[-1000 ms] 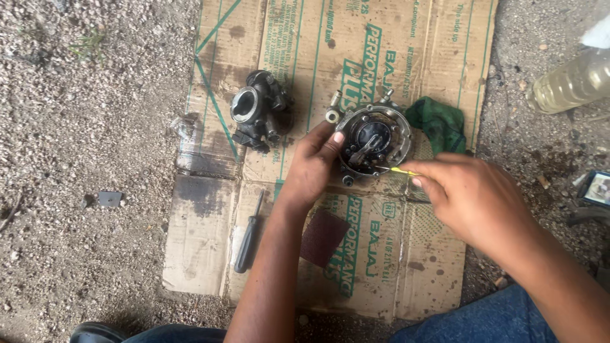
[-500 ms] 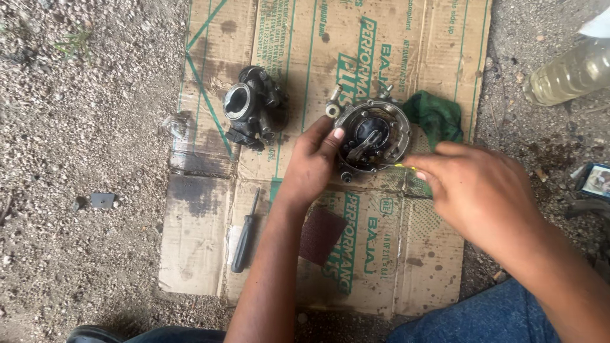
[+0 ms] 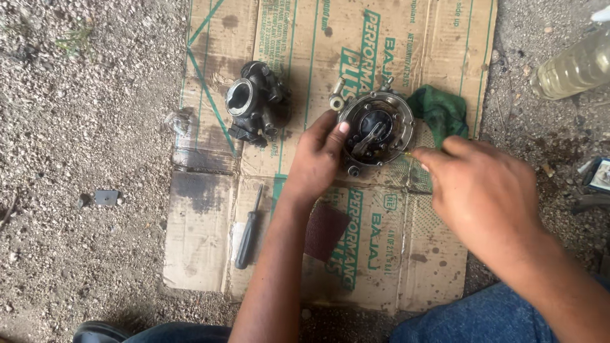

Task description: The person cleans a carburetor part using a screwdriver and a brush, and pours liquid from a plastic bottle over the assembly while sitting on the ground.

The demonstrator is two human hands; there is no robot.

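A round metal carburettor part lies open-side up on a flattened cardboard sheet. My left hand grips its left rim, thumb on the edge. My right hand pinches a thin yellow-tipped tool whose tip touches the part's lower right rim. A second black carburettor body sits apart to the left.
A green rag lies by the round part. A black-handled screwdriver and a dark red sandpaper piece rest on the cardboard. A bottle of pale liquid lies on gravel at right. A small metal plate sits left.
The view has shifted slightly. My right hand has edged closer to the round part's rim with the thin tool. My left hand keeps its hold.
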